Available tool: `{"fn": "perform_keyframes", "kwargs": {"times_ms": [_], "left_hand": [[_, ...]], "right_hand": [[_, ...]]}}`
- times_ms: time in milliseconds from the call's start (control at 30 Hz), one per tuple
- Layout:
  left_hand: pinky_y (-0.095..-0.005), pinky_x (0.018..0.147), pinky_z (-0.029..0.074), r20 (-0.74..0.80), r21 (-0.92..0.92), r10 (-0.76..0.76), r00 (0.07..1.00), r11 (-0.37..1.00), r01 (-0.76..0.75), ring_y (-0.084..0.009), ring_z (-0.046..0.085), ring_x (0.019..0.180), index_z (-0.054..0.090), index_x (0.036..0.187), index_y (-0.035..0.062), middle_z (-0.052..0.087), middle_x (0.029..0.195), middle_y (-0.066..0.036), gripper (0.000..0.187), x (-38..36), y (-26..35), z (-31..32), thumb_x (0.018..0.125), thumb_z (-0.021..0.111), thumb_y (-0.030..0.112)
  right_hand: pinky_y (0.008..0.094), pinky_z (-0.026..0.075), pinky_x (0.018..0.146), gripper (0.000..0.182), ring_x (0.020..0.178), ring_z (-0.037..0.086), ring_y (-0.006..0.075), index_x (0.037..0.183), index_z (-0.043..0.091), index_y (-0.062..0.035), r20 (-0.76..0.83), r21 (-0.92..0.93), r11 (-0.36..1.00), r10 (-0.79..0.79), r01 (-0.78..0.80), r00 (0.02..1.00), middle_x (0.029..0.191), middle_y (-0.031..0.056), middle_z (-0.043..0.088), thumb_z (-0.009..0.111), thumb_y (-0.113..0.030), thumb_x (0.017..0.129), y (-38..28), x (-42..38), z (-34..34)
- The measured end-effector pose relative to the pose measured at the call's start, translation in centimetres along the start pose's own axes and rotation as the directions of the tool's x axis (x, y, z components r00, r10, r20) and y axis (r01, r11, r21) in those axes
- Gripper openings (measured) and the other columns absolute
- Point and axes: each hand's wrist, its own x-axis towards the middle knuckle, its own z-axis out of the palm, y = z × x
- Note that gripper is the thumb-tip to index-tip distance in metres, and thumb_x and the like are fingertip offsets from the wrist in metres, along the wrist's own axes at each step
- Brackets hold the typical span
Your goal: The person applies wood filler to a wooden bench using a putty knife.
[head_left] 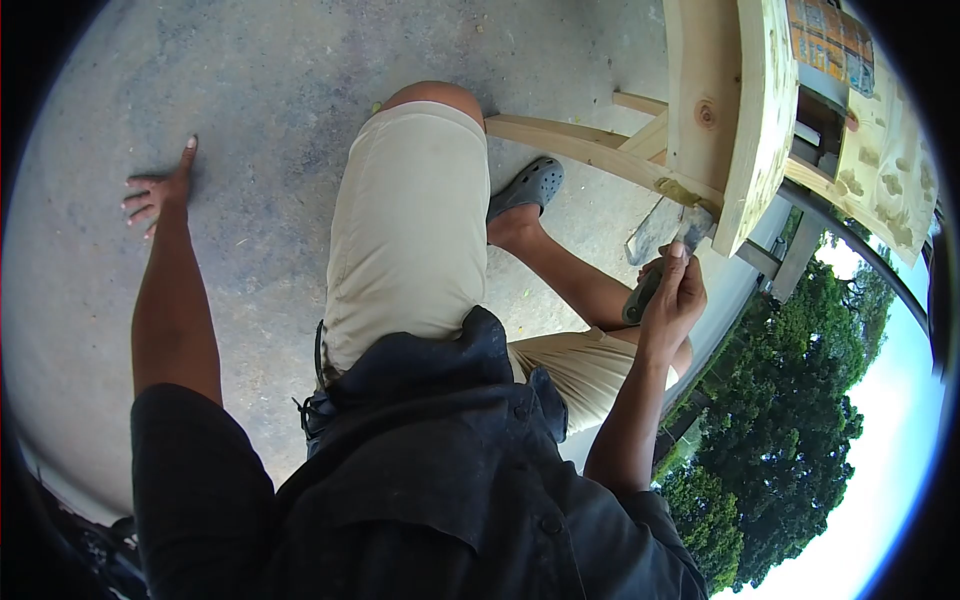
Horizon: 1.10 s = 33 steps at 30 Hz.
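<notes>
My left hand (160, 193) is planted on the concrete floor with its fingers spread, holding nothing. My right hand (676, 290) is closed around a putty knife (692, 229). The knife's blade meets the lower end of a pale wooden board (705, 110), where a yellowish-brown smear of filler (686, 194) covers the joint with a wooden leg (570, 140). A flat grey piece (652, 230) shows just beyond the right hand, partly behind it.
My bent knee (432, 97) and a foot in a grey clog (535, 185) are between the hands, close to the wooden frame. A second board with filler patches (885, 165) stands at the upper right. Concrete floor (260, 90) spreads to the left; trees (780, 400) are beyond.
</notes>
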Motion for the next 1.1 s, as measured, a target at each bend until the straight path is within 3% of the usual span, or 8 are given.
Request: {"fn": "perform_keyframes", "kwargs": {"times_ms": [167,233,333,433,767,1000,1100], "left_hand": [[-0.0771,0.105,-0.002,0.005,-0.003,0.001,1.0,1.0,-0.001,-0.0548,-0.019,0.141,-0.009,0.155,0.0069,-0.015,0.156,-0.033,0.154,0.0,0.1,-0.2,0.049,0.066,0.091],[-0.0768,0.105,-0.002,-0.005,0.01,0.004,1.0,1.0,-0.004,-0.0545,-0.019,0.141,-0.009,0.155,0.0071,-0.015,0.156,-0.032,0.153,-0.1,0.1,-0.1,0.05,0.066,0.09],[-0.0767,0.105,-0.002,0.014,0.011,-0.004,1.0,1.0,0.004,-0.0543,-0.018,0.141,-0.009,0.154,0.0071,-0.015,0.156,-0.032,0.153,-0.3,0.2,-0.4,0.051,0.066,0.09],[-0.0768,0.105,-0.002,0.014,0.016,-0.007,1.0,1.0,0.007,-0.0543,-0.018,0.141,-0.009,0.155,0.0073,-0.015,0.156,-0.032,0.153,-0.2,0.1,-0.2,0.051,0.066,0.09],[-0.0771,0.105,-0.002,-0.01,0.014,0.006,1.0,1.0,-0.005,-0.0542,-0.018,0.142,-0.008,0.155,0.008,-0.015,0.156,-0.032,0.153,0.0,-0.1,0.2,0.05,0.066,0.09],[-0.0774,0.105,-0.002,-0.011,0.009,0.003,1.0,1.0,-0.003,-0.0544,-0.018,0.141,-0.009,0.155,0.0084,-0.015,0.156,-0.032,0.153,0.2,-0.2,0.1,0.049,0.066,0.091],[-0.0774,0.105,-0.002,-0.013,0.012,0.003,1.0,1.0,-0.002,-0.0546,-0.018,0.141,-0.009,0.155,0.0085,-0.015,0.156,-0.032,0.153,0.1,-0.1,0.2,0.049,0.066,0.091]], "right_hand": [[0.024,0.042,0.051,0.039,0.054,0.052,0.0084,0.074,0.06,0.0008,-0.022,-0.049,0.999,-0.002,0.001,1.0,0.061,0.0041,0.057,0.061,-0.029,0.099,0.1,0.9,0.3],[0.024,0.041,0.049,0.04,0.053,0.052,0.008,0.075,0.063,0.0017,0.011,-0.025,0.994,0.107,-0.107,0.994,0.061,0.0042,0.058,0.063,-0.031,0.098,-0.5,0.4,0.7],[0.0246,0.041,0.049,0.039,0.052,0.052,0.0079,0.077,0.064,0.0021,0.015,-0.055,0.987,0.152,-0.151,0.988,0.061,0.004,0.057,0.063,-0.032,0.097,-1.3,-0.1,0.6],[0.0246,0.042,0.049,0.041,0.053,0.053,0.0081,0.076,0.064,0.0022,0.003,-0.08,0.996,0.032,-0.031,0.999,0.06,0.004,0.057,0.063,-0.032,0.098,-2.2,0.4,0.7],[0.0255,0.045,0.05,0.04,0.054,0.055,0.0097,0.075,0.063,0.0023,-0.064,-0.077,0.995,0.054,-0.059,0.996,0.061,0.0049,0.058,0.062,-0.03,0.098,-1.3,0.3,0.5],[0.0252,0.045,0.052,0.038,0.056,0.052,0.0087,0.077,0.061,0.0014,-0.042,-0.014,0.999,0.045,-0.045,0.998,0.063,0.0047,0.058,0.06,-0.029,0.099,0.5,-0.7,0.1],[0.0253,0.044,0.054,0.035,0.058,0.05,0.0083,0.082,0.059,0.0009,0.051,-0.081,0.994,-0.063,0.067,0.997,0.064,0.0043,0.057,0.058,-0.029,0.1,1.1,0.4,-0.4]]}}
